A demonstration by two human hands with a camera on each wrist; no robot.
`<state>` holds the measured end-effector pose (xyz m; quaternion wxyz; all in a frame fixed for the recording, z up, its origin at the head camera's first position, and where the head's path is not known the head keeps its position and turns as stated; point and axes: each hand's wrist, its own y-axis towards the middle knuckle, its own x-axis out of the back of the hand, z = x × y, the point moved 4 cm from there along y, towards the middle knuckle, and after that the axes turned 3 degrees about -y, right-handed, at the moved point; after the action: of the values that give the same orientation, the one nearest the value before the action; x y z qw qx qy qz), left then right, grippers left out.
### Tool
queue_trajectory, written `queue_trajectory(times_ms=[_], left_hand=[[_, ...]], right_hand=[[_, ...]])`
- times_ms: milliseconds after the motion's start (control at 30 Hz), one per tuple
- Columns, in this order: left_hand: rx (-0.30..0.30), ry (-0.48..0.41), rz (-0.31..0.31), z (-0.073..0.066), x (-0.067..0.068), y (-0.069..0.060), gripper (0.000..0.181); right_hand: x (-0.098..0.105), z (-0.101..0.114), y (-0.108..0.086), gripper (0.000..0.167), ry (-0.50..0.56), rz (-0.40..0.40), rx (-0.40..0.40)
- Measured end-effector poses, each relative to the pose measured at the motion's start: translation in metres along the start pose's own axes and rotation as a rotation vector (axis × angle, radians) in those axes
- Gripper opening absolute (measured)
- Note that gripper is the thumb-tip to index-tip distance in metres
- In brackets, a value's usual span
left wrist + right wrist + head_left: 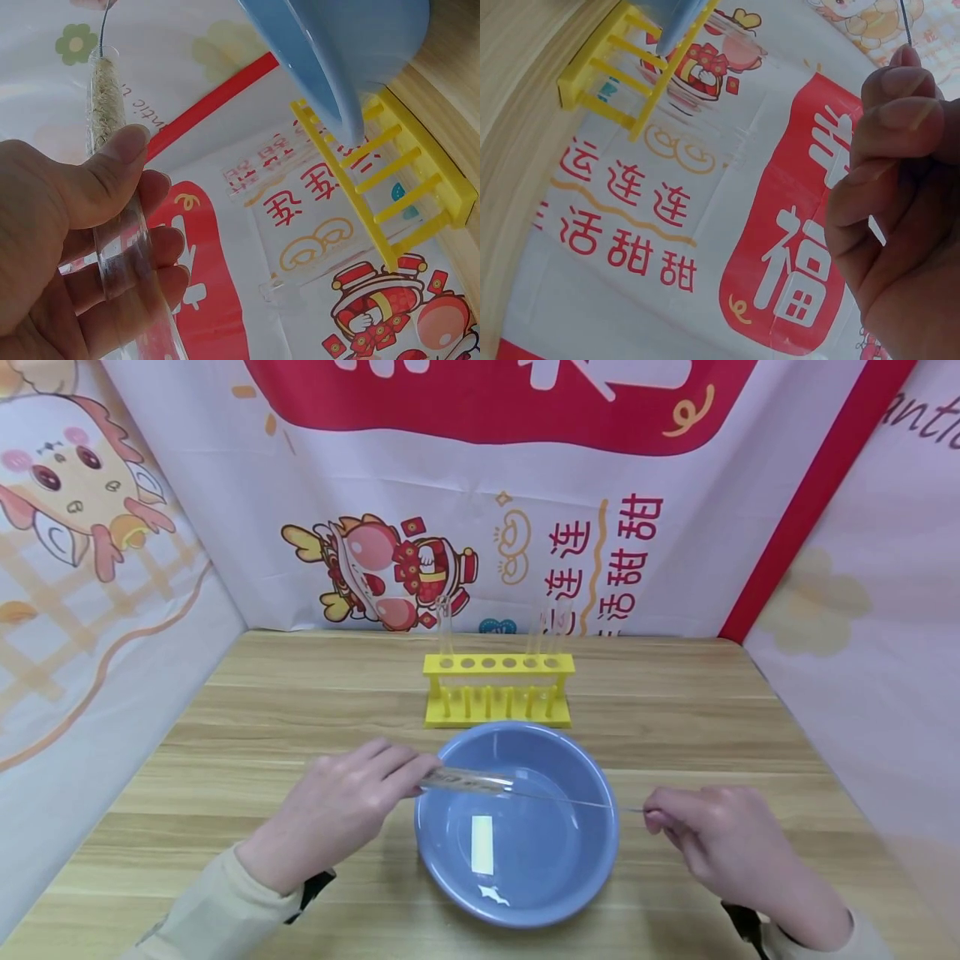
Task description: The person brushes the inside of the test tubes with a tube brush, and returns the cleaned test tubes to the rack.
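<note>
My left hand (348, 806) grips a clear glass test tube (124, 262) above the left part of a blue basin (517, 893). Inside the tube's mouth end sits the pale bristle head of a test tube brush (106, 101). The brush's thin wire handle (577, 802) runs across the basin to my right hand (720, 835), which pinches it beyond the right rim. In the left wrist view, the thumb and curled fingers wrap the tube. The right wrist view shows the right fingers (904, 112) curled, with the wire leaving from their tips.
Behind the basin stands a yellow test tube rack (498, 664) holding several clear test tubes (445, 631), one at the left and others at the right. Everything rests on a wood-grain table (315, 693). Printed cloth (450, 468) hangs at the back and both sides.
</note>
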<state>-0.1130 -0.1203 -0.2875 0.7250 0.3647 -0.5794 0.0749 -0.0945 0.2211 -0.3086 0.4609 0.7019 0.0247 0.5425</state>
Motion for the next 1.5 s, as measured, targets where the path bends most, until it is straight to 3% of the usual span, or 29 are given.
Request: queue_trajectory(times_ms=[400, 933, 1033, 1167, 1333, 1500], left_hand=[[-0.002, 0.023, -0.019, 0.004, -0.003, -0.004, 0.040], [0.014, 0.009, 0.006, 0.011, -0.007, -0.006, 0.045], [0.017, -0.018, -0.009, 0.014, -0.008, -0.007, 0.042], [0.032, -0.079, -0.020, 0.019, -0.009, -0.008, 0.038], [0.059, -0.135, -0.018, 0.023, -0.007, -0.010, 0.035], [0.067, -0.154, -0.002, 0.022, -0.003, -0.011, 0.034]], right_hand=[[-0.001, -0.009, -0.006, 0.039, 0.061, 0.124, -0.072], [-0.004, -0.016, -0.009, 0.034, 0.124, 0.137, -0.076], [-0.006, -0.015, -0.007, 0.039, 0.100, 0.099, -0.062], [-0.004, -0.008, 0.000, 0.043, -0.001, -0.014, -0.001], [0.006, 0.008, 0.013, 0.039, -0.111, -0.159, 0.109], [0.013, 0.018, 0.016, 0.026, -0.230, -0.334, 0.276]])
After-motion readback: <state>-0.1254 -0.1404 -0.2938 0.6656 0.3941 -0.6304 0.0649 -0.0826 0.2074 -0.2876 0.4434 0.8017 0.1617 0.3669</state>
